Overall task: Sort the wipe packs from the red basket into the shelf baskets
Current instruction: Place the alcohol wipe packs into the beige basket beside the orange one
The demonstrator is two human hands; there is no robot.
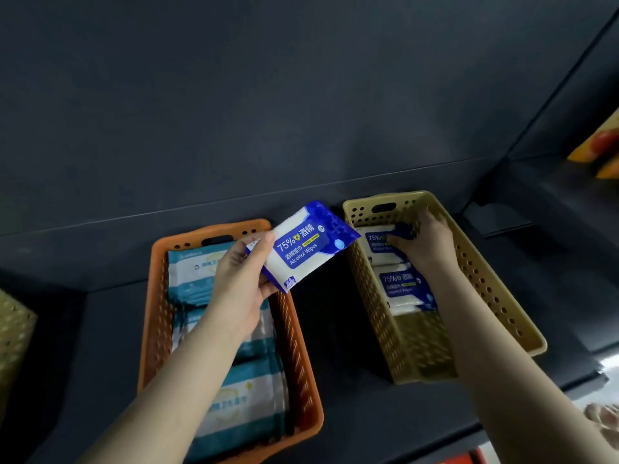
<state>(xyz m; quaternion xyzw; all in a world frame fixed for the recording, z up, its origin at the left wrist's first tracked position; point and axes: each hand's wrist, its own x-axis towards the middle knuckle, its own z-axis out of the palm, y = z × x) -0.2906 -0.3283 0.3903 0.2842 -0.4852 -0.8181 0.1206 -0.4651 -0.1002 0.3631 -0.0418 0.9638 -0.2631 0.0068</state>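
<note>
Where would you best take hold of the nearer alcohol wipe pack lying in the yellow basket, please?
Probably from straight above, pinching opposite edges: the nearer alcohol wipe pack lies flat, label up, and the yellow basket walls rise beside it.

You are facing a dark grey back panel rising behind the dark shelf. An orange-and-yellow package is sitting at the upper right edge, partly cut off. A pale glossy item is showing lower right, identity unclear.

Worn on the head, wide-angle, facing forward and down, close over the shelf between orange basket and tan basket.
</note>
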